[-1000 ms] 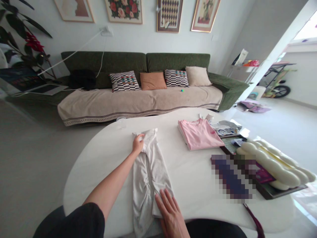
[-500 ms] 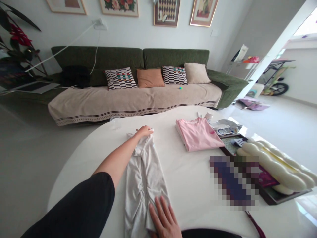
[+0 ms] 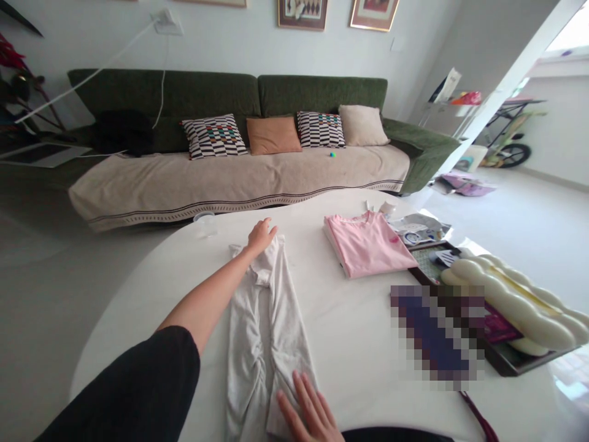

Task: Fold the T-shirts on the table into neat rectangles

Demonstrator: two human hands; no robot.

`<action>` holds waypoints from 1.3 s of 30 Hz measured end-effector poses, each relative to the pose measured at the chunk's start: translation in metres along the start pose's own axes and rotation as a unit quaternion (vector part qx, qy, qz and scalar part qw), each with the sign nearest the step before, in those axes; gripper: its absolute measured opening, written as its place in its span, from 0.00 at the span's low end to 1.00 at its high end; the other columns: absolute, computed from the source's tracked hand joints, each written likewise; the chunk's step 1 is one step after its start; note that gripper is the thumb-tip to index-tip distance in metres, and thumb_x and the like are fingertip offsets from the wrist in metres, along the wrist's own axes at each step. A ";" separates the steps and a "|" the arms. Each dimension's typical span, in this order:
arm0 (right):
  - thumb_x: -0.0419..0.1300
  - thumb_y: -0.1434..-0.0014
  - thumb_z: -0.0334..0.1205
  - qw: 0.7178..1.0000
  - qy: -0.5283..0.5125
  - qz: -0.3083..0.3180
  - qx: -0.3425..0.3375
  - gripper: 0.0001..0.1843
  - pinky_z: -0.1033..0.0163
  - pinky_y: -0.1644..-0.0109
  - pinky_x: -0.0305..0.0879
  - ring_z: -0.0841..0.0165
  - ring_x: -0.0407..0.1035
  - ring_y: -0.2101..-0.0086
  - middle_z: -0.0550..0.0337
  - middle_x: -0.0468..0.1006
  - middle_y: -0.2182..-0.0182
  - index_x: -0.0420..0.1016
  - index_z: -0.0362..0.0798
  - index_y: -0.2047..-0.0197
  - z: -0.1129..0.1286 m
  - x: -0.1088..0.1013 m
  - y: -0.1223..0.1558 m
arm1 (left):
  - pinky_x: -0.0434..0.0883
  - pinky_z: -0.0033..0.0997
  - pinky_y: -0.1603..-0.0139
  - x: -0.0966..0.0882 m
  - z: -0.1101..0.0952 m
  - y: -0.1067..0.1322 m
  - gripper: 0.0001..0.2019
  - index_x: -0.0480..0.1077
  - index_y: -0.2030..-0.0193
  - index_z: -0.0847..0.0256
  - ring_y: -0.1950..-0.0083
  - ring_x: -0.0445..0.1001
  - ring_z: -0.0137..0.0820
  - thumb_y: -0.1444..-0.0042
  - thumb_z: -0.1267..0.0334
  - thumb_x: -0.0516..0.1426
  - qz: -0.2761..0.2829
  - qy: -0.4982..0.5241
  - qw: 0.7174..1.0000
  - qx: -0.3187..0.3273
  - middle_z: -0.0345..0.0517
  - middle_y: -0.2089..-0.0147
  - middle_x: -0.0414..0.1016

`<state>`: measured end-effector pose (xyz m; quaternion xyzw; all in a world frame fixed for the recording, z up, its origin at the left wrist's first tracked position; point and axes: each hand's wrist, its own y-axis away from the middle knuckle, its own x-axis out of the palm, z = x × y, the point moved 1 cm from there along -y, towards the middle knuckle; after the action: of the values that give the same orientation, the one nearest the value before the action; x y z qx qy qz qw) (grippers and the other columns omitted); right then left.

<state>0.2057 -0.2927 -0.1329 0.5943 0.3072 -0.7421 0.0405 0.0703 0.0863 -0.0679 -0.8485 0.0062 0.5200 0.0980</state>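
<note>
A pair of light grey pants (image 3: 294, 319) lies lengthwise on the white table (image 3: 359, 344), its waist at the far end and its legs running toward me. Wrinkles gather along the inner legs. Stretched out over the far end, my left hand (image 3: 262, 236) is at the waist, fingers apart and nothing visibly gripped. Flat on the lower part of the right-hand pant leg rests my right hand (image 3: 310, 408), its fingers spread. The near ends of the legs run out of the bottom of the view.
A folded pink shirt (image 3: 368, 245) lies right of the pants. Beyond it are a silvery packet (image 3: 421, 228) and a dark tray (image 3: 510, 365) with a puffy cream object (image 3: 515, 301). A clear cup (image 3: 205, 224) stands near the table's far left edge. Behind is a green sofa (image 3: 322, 92).
My left hand has come off the waist edge and its fingers have opened. My right hand stays flat on the leg. The view has shifted slightly.
</note>
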 end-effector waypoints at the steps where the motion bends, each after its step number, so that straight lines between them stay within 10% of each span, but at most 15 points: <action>1: 0.50 0.42 0.49 1.000 -0.008 0.012 -0.011 0.30 0.63 0.56 0.68 0.62 0.63 0.50 0.53 0.66 0.47 0.51 0.55 0.38 -0.005 -0.006 -0.006 | 0.60 0.28 0.51 -0.005 0.002 -0.001 0.23 0.58 0.43 0.59 0.49 0.66 0.34 0.44 0.57 0.49 0.006 -0.005 1.000 0.009 0.50 0.50 0.68; 11: 0.50 0.42 0.39 0.990 -0.056 0.055 0.118 0.27 0.55 0.45 0.59 0.61 0.51 0.42 0.57 0.54 0.40 0.54 0.53 0.39 0.006 0.004 -0.044 | 0.62 0.23 0.67 -0.022 0.024 0.005 0.09 0.73 0.73 0.62 0.67 0.71 0.32 0.52 0.60 0.55 0.141 -0.050 0.988 0.047 0.40 0.74 0.74; 20: 0.47 0.40 0.44 0.986 -0.067 0.088 0.122 0.27 0.55 0.44 0.57 0.61 0.47 0.41 0.59 0.50 0.39 0.50 0.55 0.38 0.004 0.007 -0.039 | 0.65 0.35 0.56 -0.028 0.029 0.023 0.14 0.68 0.61 0.59 0.56 0.70 0.39 0.49 0.52 0.54 0.092 -0.117 0.988 0.036 0.49 0.60 0.72; 27: 0.49 0.41 0.46 0.980 -0.099 0.065 0.158 0.24 0.56 0.45 0.58 0.62 0.53 0.43 0.57 0.59 0.42 0.60 0.53 0.42 0.008 0.000 -0.049 | 0.52 0.45 0.40 0.004 0.008 0.064 0.21 0.61 0.45 0.51 0.38 0.52 0.41 0.44 0.49 0.48 0.079 -0.106 0.982 0.132 0.44 0.39 0.57; 31: 0.48 0.41 0.49 0.977 -0.096 0.057 0.184 0.26 0.52 0.42 0.52 0.60 0.46 0.40 0.55 0.54 0.40 0.58 0.50 0.41 0.001 -0.001 -0.089 | 0.41 0.66 0.44 0.022 0.009 0.077 0.32 0.51 0.39 0.44 0.35 0.37 0.56 0.49 0.38 0.46 0.123 -0.102 0.982 0.102 0.40 0.33 0.41; 39: 0.53 0.42 0.46 0.970 -0.047 0.129 0.199 0.23 0.45 0.46 0.54 0.60 0.57 0.48 0.53 0.59 0.44 0.60 0.48 0.45 -0.045 0.027 -0.193 | 0.36 0.71 0.46 0.024 0.016 0.072 0.31 0.43 0.37 0.40 0.34 0.30 0.54 0.47 0.44 0.46 0.163 -0.115 0.975 0.096 0.35 0.32 0.32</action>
<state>0.1546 -0.1055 -0.0833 0.5896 0.0721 -0.8038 0.0314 0.0595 0.0209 -0.1080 -0.7568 0.1834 0.6204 0.0930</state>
